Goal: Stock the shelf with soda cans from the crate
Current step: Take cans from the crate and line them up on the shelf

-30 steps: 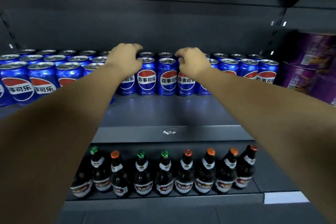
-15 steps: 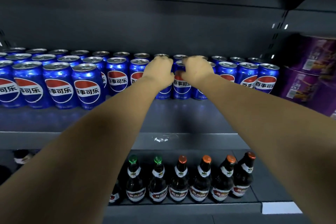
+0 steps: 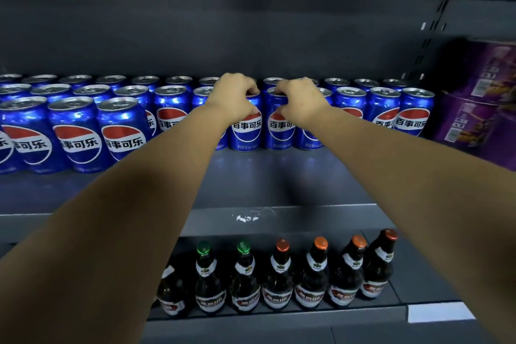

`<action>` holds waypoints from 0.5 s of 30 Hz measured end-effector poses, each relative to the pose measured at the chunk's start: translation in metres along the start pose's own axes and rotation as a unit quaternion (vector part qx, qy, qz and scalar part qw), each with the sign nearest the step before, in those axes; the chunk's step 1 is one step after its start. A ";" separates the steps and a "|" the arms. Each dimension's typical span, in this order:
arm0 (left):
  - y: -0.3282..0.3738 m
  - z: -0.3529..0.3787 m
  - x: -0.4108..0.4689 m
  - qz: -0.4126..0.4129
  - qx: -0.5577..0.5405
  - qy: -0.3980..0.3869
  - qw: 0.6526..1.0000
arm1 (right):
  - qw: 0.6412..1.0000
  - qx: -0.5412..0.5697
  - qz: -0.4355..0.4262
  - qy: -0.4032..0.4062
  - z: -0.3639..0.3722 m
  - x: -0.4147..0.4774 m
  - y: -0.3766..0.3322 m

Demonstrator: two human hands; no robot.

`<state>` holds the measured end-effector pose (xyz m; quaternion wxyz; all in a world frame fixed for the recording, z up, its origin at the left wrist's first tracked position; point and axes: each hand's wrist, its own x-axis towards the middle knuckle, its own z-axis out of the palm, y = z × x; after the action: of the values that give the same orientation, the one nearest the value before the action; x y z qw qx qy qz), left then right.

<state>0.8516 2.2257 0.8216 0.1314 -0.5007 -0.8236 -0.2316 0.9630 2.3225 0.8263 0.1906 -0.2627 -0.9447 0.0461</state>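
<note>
Drawn closer, left hand (image 3: 233, 98) and right hand (image 3: 303, 100) grip neighbouring cans (image 3: 247, 131).

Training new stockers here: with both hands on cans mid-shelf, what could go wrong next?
The left hand grips the left can and the right hand the right can, by their tops only; either could tip against packed neighbours. The left forearm passes close to the front-row cans; drawing back might knock one toward the shelf edge, above the bottles.
</note>
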 end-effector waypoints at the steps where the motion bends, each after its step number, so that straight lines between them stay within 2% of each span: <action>1: 0.000 -0.001 0.001 0.001 -0.004 -0.001 1.000 | 1.000 -0.005 -0.002 -0.001 0.000 0.000 0.000; 9: -0.003 -0.002 0.000 0.003 -0.041 0.001 0.999 | 0.999 -0.032 -0.011 -0.017 -0.002 0.002 -0.001; 15: -0.002 -0.004 -0.004 0.018 -0.001 -0.018 1.000 | 0.999 -0.028 -0.014 -0.029 -0.003 -0.002 0.001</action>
<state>0.8512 2.2199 0.8228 0.1199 -0.5196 -0.8166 -0.2209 0.9662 2.3218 0.8287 0.1560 -0.2531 -0.9545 0.0246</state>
